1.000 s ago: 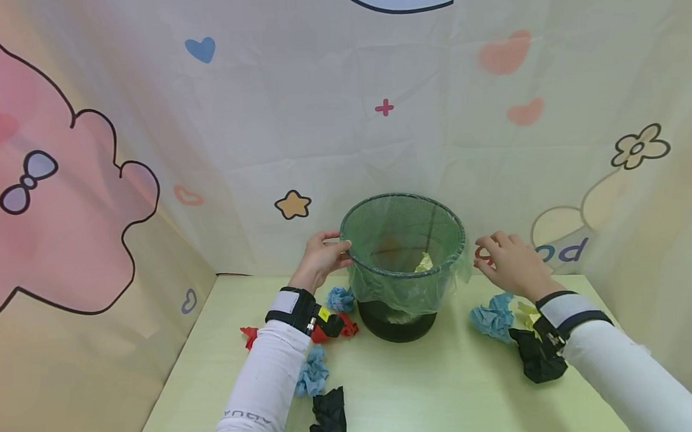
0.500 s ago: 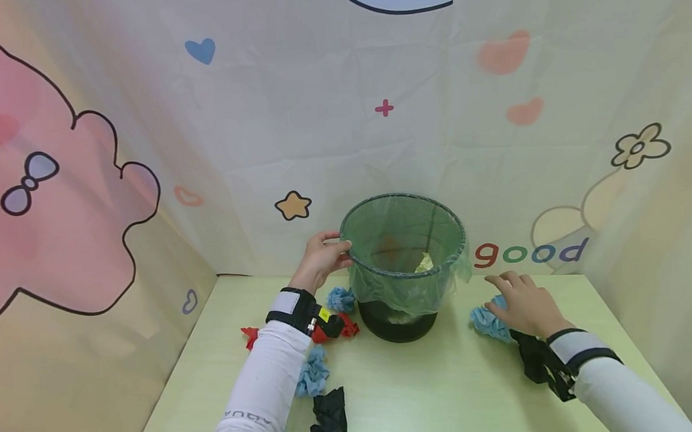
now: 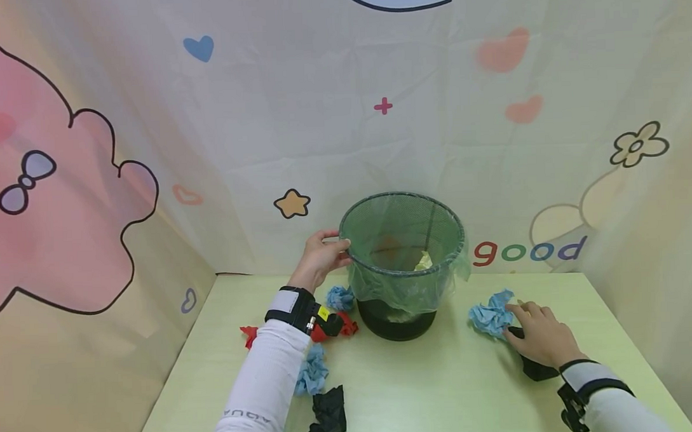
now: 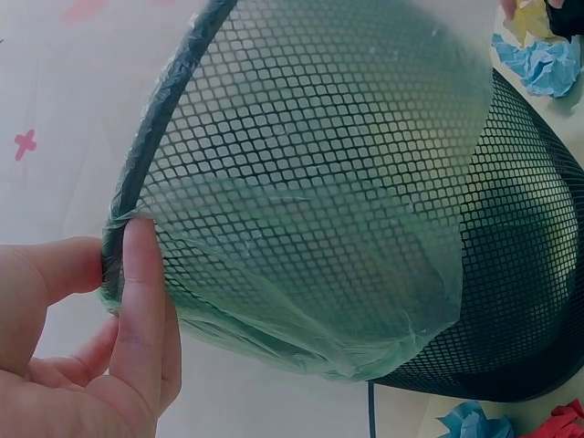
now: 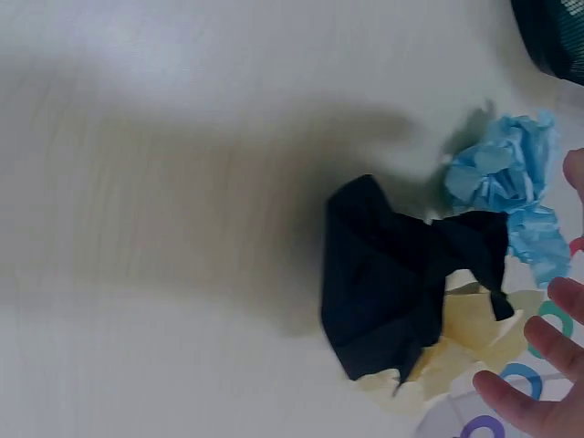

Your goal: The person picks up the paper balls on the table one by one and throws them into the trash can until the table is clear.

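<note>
A black mesh waste bin [image 3: 398,328] with a green plastic liner [image 3: 397,293] stands upright at the back middle of the table. My left hand [image 3: 321,260] pinches its lined rim, thumb and fingers on either side, as the left wrist view shows closely. Through the bin's mouth a crumpled yellow paper [image 3: 424,261] is visible. To the right, my right hand [image 3: 543,337] is spread above a black crumpled paper [image 5: 383,278] and a yellow crumpled paper [image 5: 474,336], which lie together. A light blue crumpled paper [image 3: 491,316] lies beside its fingertips. The hand mostly hides the yellow one in the head view.
Left of the bin lie blue paper balls [image 3: 341,299], red crumpled papers [image 3: 348,324] and a black crumpled paper [image 3: 329,413], some partly behind the left forearm. A printed cloth [image 3: 389,144] hangs along the table's back edge.
My right hand has moved down and slightly right, from beside the bin's rim to just over the papers on the right. The left hand stays at the rim.
</note>
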`<state>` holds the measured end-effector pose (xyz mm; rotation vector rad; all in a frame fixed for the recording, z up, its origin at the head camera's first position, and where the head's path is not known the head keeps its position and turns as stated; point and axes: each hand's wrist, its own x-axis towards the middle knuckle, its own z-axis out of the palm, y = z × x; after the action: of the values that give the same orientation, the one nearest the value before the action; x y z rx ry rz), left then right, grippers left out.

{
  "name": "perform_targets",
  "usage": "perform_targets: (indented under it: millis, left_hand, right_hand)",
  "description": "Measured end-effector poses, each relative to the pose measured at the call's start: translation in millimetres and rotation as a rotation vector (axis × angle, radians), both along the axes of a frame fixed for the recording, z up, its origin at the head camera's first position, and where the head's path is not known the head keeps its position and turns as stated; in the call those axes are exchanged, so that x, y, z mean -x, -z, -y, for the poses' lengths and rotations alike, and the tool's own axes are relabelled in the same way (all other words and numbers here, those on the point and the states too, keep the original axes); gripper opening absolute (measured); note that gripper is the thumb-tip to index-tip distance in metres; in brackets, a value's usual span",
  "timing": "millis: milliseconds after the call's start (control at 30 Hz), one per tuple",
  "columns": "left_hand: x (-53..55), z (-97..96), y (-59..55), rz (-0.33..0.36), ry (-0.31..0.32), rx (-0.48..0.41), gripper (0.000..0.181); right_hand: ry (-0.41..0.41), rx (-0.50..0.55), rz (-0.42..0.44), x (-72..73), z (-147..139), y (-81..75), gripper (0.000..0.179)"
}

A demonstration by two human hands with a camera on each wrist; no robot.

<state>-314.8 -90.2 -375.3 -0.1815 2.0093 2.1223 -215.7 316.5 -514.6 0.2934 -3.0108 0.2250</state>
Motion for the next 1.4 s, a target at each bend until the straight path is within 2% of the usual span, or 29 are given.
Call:
perform_targets:
  millis: [367,667,967,1100,1400]
  left_hand:
    - [0.2,-0.6,-0.2,0.008,0.002,-0.002,0.038]
    - [-0.1,-0.4,-0.2,0.0,-0.007,0.005,0.039]
    - [-1.5,-0.6,-0.5,-0.001,0.003,0.015,0.038]
    - [-1.6,-0.8,0.0,-0.003,0.004,0.013,0.038]
    - [-0.2,-1.2,-0.1,0.009,-0.005,0.012,0.038]
  right_hand:
    - [0.037,-0.002,0.011,-13.8,-10.8,28.0,0.059]
    - [0.033,0.028,0.046,-21.8,-12.2,45.8,0.065]
    - [-0.027,0.015,0.024,-27.0,-7.6,52.5,0.069]
    - [-0.074,-0.005,-0.032,-28.1,-6.3,55.4,0.069]
    - [-0.155,0.068,-0.058,-26.8,-0.6,57.2,0.065]
